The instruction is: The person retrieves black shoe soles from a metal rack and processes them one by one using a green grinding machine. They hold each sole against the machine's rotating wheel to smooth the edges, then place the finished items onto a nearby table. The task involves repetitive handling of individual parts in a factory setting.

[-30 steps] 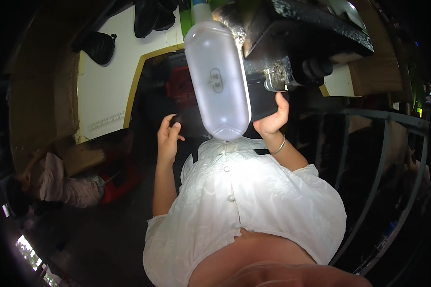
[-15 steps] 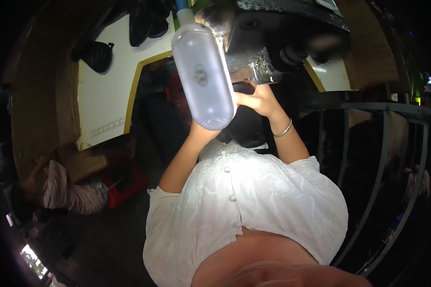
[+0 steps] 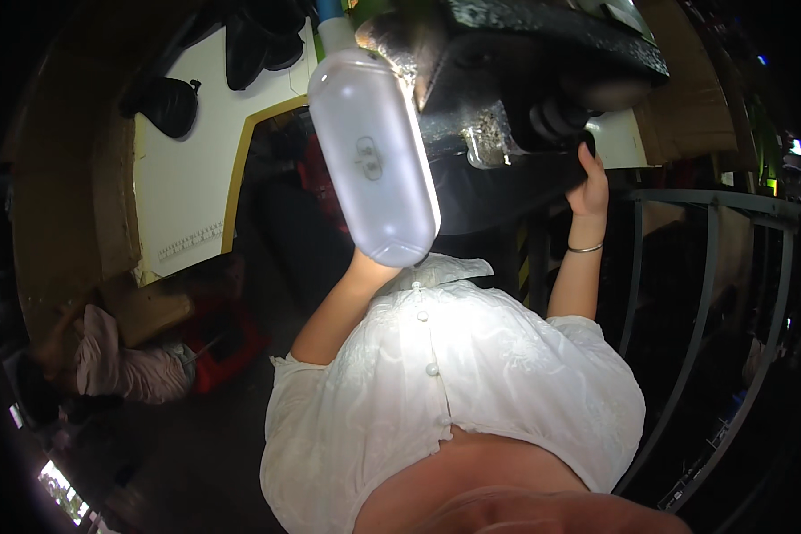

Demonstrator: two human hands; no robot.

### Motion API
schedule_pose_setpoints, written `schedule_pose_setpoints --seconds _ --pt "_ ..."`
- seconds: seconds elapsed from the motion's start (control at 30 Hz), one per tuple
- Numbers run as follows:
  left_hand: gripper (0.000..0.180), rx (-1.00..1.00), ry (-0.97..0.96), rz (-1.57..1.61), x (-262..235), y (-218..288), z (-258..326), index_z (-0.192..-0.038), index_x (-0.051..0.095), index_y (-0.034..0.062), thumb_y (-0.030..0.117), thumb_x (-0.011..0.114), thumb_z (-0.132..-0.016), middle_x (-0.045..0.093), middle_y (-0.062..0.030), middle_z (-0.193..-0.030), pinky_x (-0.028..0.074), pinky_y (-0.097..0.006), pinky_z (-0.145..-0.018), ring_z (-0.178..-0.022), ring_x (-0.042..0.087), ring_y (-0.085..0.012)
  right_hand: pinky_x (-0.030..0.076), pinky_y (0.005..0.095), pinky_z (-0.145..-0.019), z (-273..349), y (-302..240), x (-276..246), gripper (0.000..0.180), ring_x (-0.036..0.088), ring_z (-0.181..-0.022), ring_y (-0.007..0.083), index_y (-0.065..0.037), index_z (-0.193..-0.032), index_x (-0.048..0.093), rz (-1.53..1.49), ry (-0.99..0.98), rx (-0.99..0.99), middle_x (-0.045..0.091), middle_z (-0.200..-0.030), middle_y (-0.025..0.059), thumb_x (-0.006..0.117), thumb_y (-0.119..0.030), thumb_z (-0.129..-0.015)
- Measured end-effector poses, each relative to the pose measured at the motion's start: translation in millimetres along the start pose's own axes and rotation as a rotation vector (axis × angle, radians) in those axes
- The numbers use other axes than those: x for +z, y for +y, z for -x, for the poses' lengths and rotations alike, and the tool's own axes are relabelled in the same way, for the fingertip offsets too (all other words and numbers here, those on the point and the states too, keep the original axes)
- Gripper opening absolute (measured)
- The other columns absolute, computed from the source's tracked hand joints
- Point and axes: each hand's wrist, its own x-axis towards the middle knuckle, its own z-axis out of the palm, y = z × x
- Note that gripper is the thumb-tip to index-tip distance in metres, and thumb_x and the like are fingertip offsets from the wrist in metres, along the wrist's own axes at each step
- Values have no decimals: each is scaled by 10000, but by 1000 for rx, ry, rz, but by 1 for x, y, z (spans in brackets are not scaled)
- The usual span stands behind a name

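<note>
Gripped a black, leather-like panel point(image 3: 507, 191) by its right end, pinching narrowly with the right hand point(image 3: 587, 189) below a dark machine head point(image 3: 543, 53). Looked thin, light and pliable, probably tough rather than fragile, perhaps slightly slick; best taken by opposite edges. Could not tell the left hand's hold (hidden behind a capsule-shaped lamp head point(image 3: 374, 160)). Showed no readable brand; bore only blurred marks on the lamp head and a ruler-like scale point(image 3: 191, 249) on the white table point(image 3: 182, 169).
</note>
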Motion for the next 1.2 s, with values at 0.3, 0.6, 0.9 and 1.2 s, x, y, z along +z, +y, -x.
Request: schedule_pose_setpoints --seconds 0.3,0.6,0.9,1.2 --pt "220 -62 211 -47 -59 42 27 -1061 506 -5 122 498 -882 594 -21 -825 439 -201 -533 -648 544 -59 455 319 -768 14 54 123 353 582 -840 211 -7 -1027 551 -367 99 -57 607 -899 105 458 -291 -839" --pt "296 -174 556 -50 -109 25 29 -1111 511 10 107 502 -832 569 8 -792 408 -186 -501 -618 519 -46 404 295 -854 60 112 149 336 519 -970 162 -42 -1129 432 -307 -119 107 534 -1048 83 404 -254 -871" --pt "258 -196 -130 -546 -91 -60 30 -977 593 6 23 547 -723 635 -95 -812 469 -273 -591 -681 601 -151 427 233 -788 26 70 149 213 547 -854 109 -17 -1009 557 118 -501 275 584 -909 32 522 -123 -827" --pt "283 155 3 -238 -19 -14 -7 -985 585 -26 185 653 -808 619 -65 -920 457 -263 -757 -836 573 -134 470 261 -794 21 76 152 257 571 -896 135 50 -920 606 552 -583 207 600 -971 113 705 -109 -744"
